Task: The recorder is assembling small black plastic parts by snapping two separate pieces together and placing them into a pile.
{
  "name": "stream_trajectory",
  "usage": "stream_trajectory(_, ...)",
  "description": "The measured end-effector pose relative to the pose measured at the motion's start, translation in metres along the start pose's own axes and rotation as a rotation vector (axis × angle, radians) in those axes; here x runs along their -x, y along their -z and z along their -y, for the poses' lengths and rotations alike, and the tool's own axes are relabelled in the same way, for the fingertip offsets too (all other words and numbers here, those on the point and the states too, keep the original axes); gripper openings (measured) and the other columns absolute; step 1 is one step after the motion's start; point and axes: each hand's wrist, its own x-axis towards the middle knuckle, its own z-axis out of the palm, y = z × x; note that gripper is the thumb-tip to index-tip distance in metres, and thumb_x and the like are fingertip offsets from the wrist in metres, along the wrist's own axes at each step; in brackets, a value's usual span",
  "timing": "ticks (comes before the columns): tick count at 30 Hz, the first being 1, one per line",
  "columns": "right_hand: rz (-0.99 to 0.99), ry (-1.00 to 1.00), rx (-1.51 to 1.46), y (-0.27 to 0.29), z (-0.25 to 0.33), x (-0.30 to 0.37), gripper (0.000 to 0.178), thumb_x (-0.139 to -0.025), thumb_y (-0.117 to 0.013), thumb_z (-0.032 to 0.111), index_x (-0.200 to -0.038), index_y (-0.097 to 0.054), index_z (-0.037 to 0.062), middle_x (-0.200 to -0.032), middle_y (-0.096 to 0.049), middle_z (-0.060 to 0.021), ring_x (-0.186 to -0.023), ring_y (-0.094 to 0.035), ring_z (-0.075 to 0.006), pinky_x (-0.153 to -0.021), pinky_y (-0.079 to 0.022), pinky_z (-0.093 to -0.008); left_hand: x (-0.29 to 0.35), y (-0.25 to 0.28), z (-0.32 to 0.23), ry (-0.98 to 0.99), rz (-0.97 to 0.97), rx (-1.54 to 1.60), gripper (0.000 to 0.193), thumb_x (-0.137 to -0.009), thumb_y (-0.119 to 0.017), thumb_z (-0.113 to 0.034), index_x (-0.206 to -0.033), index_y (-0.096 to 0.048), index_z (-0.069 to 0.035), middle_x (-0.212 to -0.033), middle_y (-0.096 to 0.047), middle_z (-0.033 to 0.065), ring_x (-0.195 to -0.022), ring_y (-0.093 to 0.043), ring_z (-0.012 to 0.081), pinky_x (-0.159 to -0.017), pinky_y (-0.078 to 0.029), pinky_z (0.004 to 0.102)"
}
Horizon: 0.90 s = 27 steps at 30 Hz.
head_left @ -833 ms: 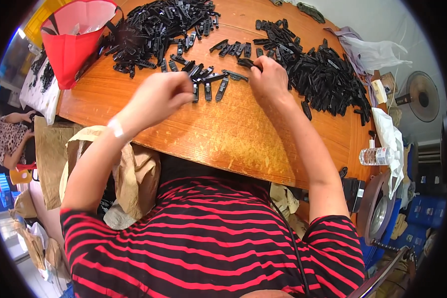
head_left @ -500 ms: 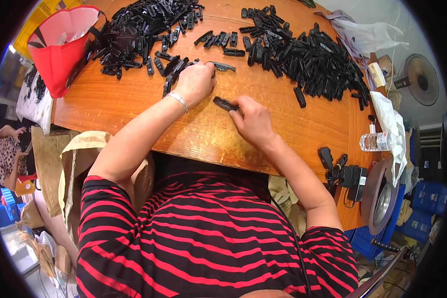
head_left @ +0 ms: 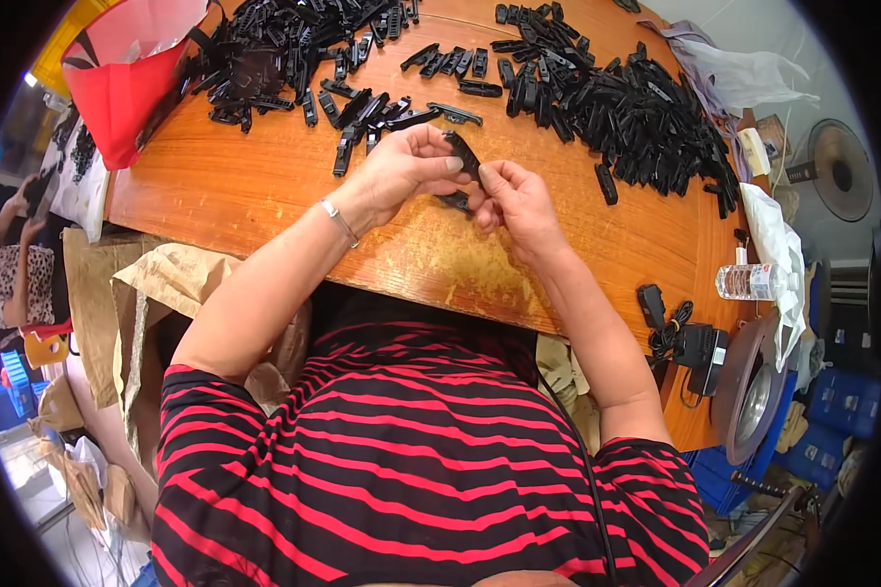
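Note:
Over the near middle of the table, my two hands meet at a narrow black plastic part (head_left: 462, 152), which is tilted up. My left hand (head_left: 399, 178) is closed with thumb and fingers on it. The thumb and fingers of my right hand (head_left: 525, 209) pinch at its lower end. Below them a second dark piece (head_left: 454, 200) shows, partly hidden by my fingers; I cannot tell which hand bears it. Just beyond my left hand lie a long black part (head_left: 455, 113) and several loose black parts (head_left: 362, 115).
Heaps of black parts lie at far left (head_left: 264, 64) and right (head_left: 626, 112), with a short row (head_left: 450, 62) between. A red bag (head_left: 117, 103) stands left. At right are a clear bottle (head_left: 746, 282), a black adapter (head_left: 701, 344) with cable and a round basin (head_left: 744, 401).
My left hand has come back from the loose parts with a black part. My right hand has moved up and toward it, and both now meet. The view has shifted slightly.

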Motion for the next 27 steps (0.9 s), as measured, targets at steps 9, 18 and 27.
stream_trajectory(9, -0.056, -0.092, 0.169, 0.004, -0.011, 0.003, 0.014, -0.095, -0.06, 0.014, -0.094, -0.054, 0.0016, -0.062, -0.059, -0.0034, -0.042, -0.051, -0.0069, -0.037, -0.041, -0.0214, 0.003, 0.01, 0.01, -0.027, -0.092, -0.459, 0.021, -0.083, -0.071, -0.009, -0.099, -0.061, 0.001, -0.08, -0.066, 0.0047, -0.066, -0.063, 0.01, -0.061, -0.053, 0.0233)
stream_trajectory(18, -0.099, -0.074, 0.266, -0.001, -0.015, -0.001, 0.018, -0.092, -0.062, 0.012, -0.094, -0.051, -0.0009, -0.062, -0.059, -0.0066, -0.042, -0.053, -0.0105, -0.035, -0.041, -0.0233, -0.006, 0.006, 0.027, -0.155, -0.287, -0.912, 0.018, -0.08, -0.075, -0.016, -0.087, -0.066, -0.002, -0.068, -0.063, 0.0054, -0.063, -0.061, 0.0141, -0.061, -0.05, 0.0305)
stream_trajectory(27, 0.059, -0.214, 0.44, -0.003, -0.001, 0.004, 0.017, -0.092, -0.063, 0.014, -0.092, -0.052, 0.0009, -0.061, -0.061, -0.0061, -0.042, -0.053, -0.0099, -0.036, -0.04, -0.0233, 0.018, 0.014, 0.035, 0.037, -0.234, -0.759, 0.021, -0.08, -0.076, -0.016, -0.081, -0.062, -0.001, -0.07, -0.063, 0.0059, -0.063, -0.059, 0.0139, -0.06, -0.049, 0.0304)
